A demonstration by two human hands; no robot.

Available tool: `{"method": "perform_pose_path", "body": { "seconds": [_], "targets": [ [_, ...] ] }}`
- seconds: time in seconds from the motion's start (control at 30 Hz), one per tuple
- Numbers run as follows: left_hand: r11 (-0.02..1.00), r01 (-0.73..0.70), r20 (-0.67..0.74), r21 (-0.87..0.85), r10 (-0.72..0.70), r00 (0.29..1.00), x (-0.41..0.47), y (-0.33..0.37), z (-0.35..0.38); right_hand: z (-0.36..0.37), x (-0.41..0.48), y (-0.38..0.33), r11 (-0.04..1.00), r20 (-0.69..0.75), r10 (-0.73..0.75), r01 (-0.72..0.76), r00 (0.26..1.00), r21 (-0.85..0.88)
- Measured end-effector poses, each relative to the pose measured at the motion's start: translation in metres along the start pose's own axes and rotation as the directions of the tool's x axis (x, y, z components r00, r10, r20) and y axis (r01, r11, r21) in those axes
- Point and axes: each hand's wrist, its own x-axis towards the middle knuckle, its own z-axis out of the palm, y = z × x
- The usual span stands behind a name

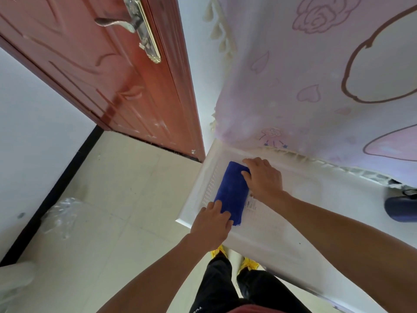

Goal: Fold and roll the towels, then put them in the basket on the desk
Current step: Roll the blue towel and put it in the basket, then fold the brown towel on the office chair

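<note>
Reddish-brown door w/ a brass lever handle fills the upper left of the frame, pale tiled floor below it, and a pink patterned cloth w/ a fringed edge hangs across the upper right. Center-right, a white desk runs diagonally toward the lower right; the white basket sits at its far left end, perforated wall visible. Rolled blue towel lies lengthwise inside the basket, against that left wall. Your right hand is at the towel's upper end, fingers curled down over it, pressing/gripping the roll. Your left hand is at the lower end, fingers wrapped onto the towel's edge, so both are closed on it, not spread flat. A small printed label shows on the basket bottom just right of the towel. Dark blue object, partly cut off, sits at right edge of frame. Your black trousers and yellow shoes show at bottom center.
</note>
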Motion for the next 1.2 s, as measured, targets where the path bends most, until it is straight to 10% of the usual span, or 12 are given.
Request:
{"method": "perform_pose_path", "body": {
  "seconds": [0.13,0.5,0.8,0.93,1.2],
  "targets": [
    [0.98,-0.154,0.114,0.125,0.14,0.983,0.005,-0.005,-0.007,0.006,-0.009,0.004,0.963,0.166,-0.239,0.255,0.957,-0.087],
    [0.985,-0.136,0.265,0.108,0.104,0.959,0.014,-0.007,-0.013,0.018,0.012,0.015,0.979,0.39,-0.202,0.19,0.898,0.069],
    [0.97,0.17,-0.308,-0.173,-0.217,0.926,-0.071,-0.001,-0.012,-0.044,0.009,0.003,0.931,0.164,-0.366,0.362,0.916,0.054],
    [0.797,0.487,-0.215,-0.357,-0.578,0.788,-0.126,0.005,0.003,-0.053,-0.016,-0.038,0.843,0.048,-0.535,0.529,0.843,0.097],
    [0.344,0.833,0.004,-0.434,-0.924,0.383,-0.328,0.069,0.066,-0.023,-0.161,-0.212,0.34,0.214,-0.925,0.936,0.315,0.094]
  ]
}}
